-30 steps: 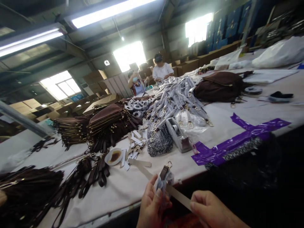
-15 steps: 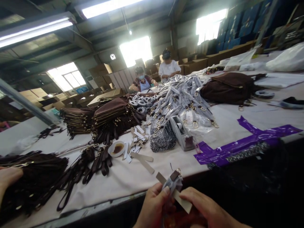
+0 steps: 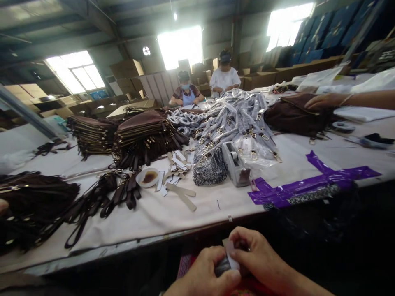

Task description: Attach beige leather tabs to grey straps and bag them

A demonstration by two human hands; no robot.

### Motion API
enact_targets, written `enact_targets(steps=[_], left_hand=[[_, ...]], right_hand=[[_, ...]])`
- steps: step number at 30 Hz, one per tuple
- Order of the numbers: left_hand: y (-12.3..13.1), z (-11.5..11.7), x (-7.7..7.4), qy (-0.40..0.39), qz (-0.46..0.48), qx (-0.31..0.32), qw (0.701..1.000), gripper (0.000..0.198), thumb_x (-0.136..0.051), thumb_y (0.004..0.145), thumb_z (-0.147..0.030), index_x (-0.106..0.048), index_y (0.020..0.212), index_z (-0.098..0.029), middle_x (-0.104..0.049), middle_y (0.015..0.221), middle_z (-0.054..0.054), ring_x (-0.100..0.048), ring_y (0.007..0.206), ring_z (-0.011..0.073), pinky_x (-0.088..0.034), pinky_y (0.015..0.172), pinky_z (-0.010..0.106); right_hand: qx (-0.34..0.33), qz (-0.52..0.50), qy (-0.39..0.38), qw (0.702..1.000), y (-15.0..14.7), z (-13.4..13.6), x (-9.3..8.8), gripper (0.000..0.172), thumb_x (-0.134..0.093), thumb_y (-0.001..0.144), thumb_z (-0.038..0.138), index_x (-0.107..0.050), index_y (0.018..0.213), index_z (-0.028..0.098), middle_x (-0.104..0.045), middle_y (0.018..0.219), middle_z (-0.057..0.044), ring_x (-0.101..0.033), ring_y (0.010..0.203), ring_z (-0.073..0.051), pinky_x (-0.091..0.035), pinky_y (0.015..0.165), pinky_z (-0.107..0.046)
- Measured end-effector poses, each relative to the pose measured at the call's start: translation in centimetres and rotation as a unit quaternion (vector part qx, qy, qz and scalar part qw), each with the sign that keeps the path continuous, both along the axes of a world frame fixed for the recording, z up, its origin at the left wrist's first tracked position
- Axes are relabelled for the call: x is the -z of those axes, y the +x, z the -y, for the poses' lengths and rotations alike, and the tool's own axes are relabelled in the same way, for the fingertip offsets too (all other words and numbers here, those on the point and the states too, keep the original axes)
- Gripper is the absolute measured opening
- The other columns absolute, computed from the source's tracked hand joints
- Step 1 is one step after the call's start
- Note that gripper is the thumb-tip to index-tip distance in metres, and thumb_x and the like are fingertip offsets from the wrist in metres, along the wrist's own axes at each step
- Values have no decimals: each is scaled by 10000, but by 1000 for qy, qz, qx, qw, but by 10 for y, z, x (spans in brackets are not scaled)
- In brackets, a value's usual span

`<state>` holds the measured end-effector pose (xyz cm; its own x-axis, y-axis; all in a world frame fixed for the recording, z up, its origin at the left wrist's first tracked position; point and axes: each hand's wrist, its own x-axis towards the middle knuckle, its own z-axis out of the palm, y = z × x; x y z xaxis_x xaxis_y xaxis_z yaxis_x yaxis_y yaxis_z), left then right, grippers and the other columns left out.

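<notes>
My left hand (image 3: 203, 273) is closed around a grey, plastic-wrapped strap (image 3: 222, 266), low in front of the table edge. Against the strap lies a pale card strip (image 3: 230, 251), pinched between the thumb and fingers of my right hand (image 3: 259, 257). The strap's brown end and metal clasp are mostly covered by my fingers. On the table beyond, loose card strips (image 3: 182, 196) lie beside a white dish (image 3: 149, 177) with brown residue. A pile of similar wrapped straps (image 3: 237, 113) with gold clasps stands further back.
A tape dispenser (image 3: 239, 172) stands by a speckled pouch (image 3: 210, 166). Purple tape (image 3: 321, 183) covers the right table edge. Brown bags (image 3: 142, 127) are stacked left, dark straps (image 3: 120, 189) before them. Another person's hand (image 3: 327, 100) touches a brown bag (image 3: 293, 115); two people sit opposite.
Both my hands have moved lower, towards me, and closer together. The card strip, which stuck out on both sides of the strap, now shows short and upright. Another person's arm has appeared at right.
</notes>
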<state>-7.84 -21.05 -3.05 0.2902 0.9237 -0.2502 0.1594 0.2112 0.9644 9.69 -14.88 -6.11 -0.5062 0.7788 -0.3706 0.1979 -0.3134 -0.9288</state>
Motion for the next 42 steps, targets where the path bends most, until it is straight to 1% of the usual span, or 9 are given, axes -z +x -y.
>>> enact_targets(steps=[4,12,16,21,23,25,29,32,42], left_hand=[[4,5,7,50,-35,17,998,217,-605,908,-260,-810,945,-201,-768,1003,75,-676,937,256,-487,846,314],[3,5,4,42,-7,59,997,191,-623,900,-233,-810,904,-191,-781,991,68,-694,932,254,-493,864,313],[0,8,14,22,3,60,998,174,-631,884,-229,-793,872,-166,-751,890,36,-661,833,208,-482,765,271],[-3,12,31,-26,-20,29,999,243,-605,902,-298,-775,839,-137,-736,835,16,-618,763,179,-471,703,249],[-4,14,34,-27,-33,20,999,272,-595,915,-334,-766,828,-141,-740,838,12,-617,766,180,-477,708,249],[-4,14,33,-15,-42,25,999,258,-594,917,-332,-762,838,-154,-751,862,14,-630,776,184,-484,722,253],[-3,13,27,49,-69,64,994,205,-574,907,-248,-732,797,-179,-756,883,34,-669,817,191,-493,790,266],[-1,12,27,111,-112,85,984,174,-587,888,-211,-691,750,-190,-744,858,42,-684,864,207,-486,876,292],[-1,16,20,85,-190,47,977,207,-586,908,-295,-759,824,-218,-772,877,79,-695,838,244,-505,799,321]], right_hand=[[-56,48,31,997,5,-4,0,323,-659,681,151,-698,999,186,-662,708,32,-594,669,-155,-454,600,-236],[-283,105,237,923,13,-35,-41,212,-612,852,162,-813,826,222,-700,849,-29,-668,799,-178,-496,731,-265],[-308,134,339,879,6,-32,-36,196,-623,865,120,-777,801,224,-676,834,-18,-636,766,-157,-476,696,-254],[-251,126,659,697,1,-9,-4,257,-506,907,82,-623,694,166,-605,693,-53,-490,655,-202,-352,629,-371],[-258,113,691,666,3,-3,1,274,-471,951,88,-614,729,163,-596,703,-50,-451,654,-200,-330,631,-379],[-278,86,645,707,7,-4,-1,295,-444,984,107,-620,753,162,-609,735,-49,-462,672,-192,-360,651,-367],[-314,50,383,867,11,-21,-13,224,-560,919,127,-688,738,162,-644,784,-34,-585,738,-160,-456,684,-276],[-313,104,188,925,6,-33,-19,92,-708,725,76,-733,722,165,-647,740,10,-613,708,-141,-455,634,-222],[-414,170,240,862,-4,-31,-28,181,-620,817,135,-701,659,171,-621,724,25,-547,637,-105,-372,601,-227]])
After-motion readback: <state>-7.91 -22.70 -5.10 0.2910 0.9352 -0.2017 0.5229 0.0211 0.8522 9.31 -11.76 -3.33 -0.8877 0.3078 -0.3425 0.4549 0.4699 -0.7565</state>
